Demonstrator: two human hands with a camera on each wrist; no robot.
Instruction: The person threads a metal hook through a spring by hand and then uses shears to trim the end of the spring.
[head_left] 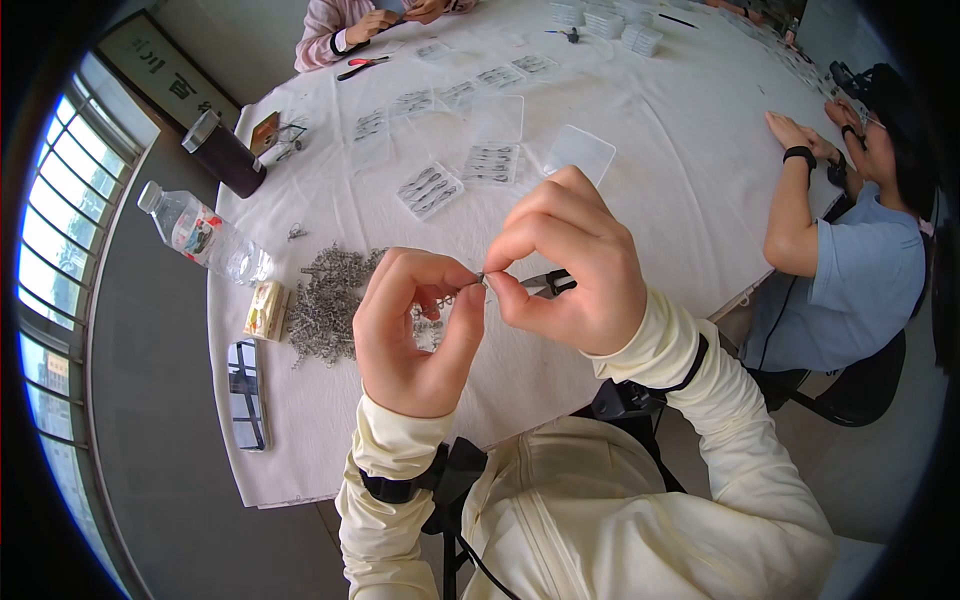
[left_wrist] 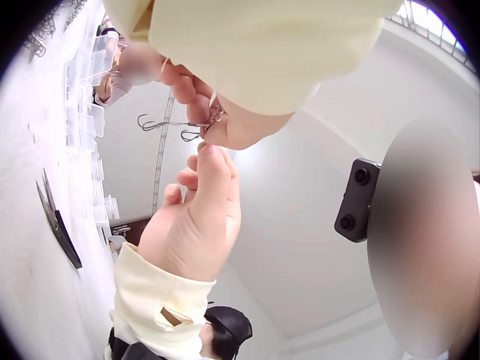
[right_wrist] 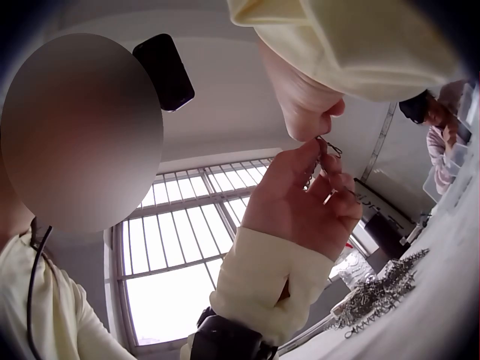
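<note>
My left hand [head_left: 415,325] and right hand [head_left: 575,270] meet fingertip to fingertip above the table. In the left wrist view, dark metal fishing hooks [left_wrist: 150,122] stick out from the left fingers, with small wire loops bunched at the thumb. My right thumb and forefinger pinch a hook at the same spot, its loop [right_wrist: 334,148] showing in the right wrist view. The right hand's other fingers are curled. Below and left lies a tangled heap of small metal pieces [head_left: 325,300]. A pair of pointed scissors [left_wrist: 58,225] with dark handles lies on the table.
Clear plastic boxes [head_left: 430,190] with rows of hooks lie ahead. Left stand a water bottle [head_left: 205,238] and a dark tumbler [head_left: 225,155], near a tissue pack [head_left: 266,310] and a phone [head_left: 247,395]. Red-handled pliers [head_left: 362,67] lie farther back. Other people sit around the table.
</note>
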